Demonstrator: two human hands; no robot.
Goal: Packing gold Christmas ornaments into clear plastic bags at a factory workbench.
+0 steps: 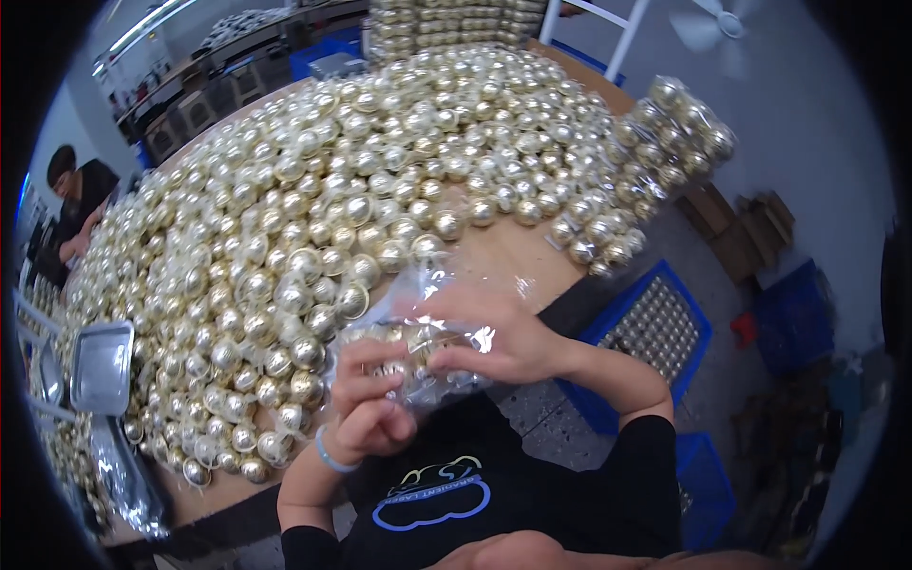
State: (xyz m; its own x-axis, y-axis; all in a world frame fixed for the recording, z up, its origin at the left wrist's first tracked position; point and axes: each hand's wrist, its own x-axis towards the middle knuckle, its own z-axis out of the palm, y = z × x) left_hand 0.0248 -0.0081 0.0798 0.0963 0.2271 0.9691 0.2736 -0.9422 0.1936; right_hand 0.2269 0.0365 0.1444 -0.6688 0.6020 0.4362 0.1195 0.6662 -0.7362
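Close to my body, at the table's near edge, a clear plastic bag (414, 366) holds several shiny gold ball ornaments. My left hand (366, 404), with a pale band at the wrist, has its fingers curled against the bag's near left side. From the right, my right hand (503, 332) grips the bag, thumb on the near side and fingers reaching over its top; those fingers are partly blurred. Loose clear film spreads beyond the bag toward the heap. A large heap of gold balls (285, 228) covers most of the table right beside my hands.
Filled clear packs of gold balls (679, 133) are stacked at the table's right edge. A metal tray (103, 368) lies at the left, above a bundle of plastic bags (128, 480). On the floor at right stands a blue crate (698, 318) of balls. Another person (81, 199) works at far left.
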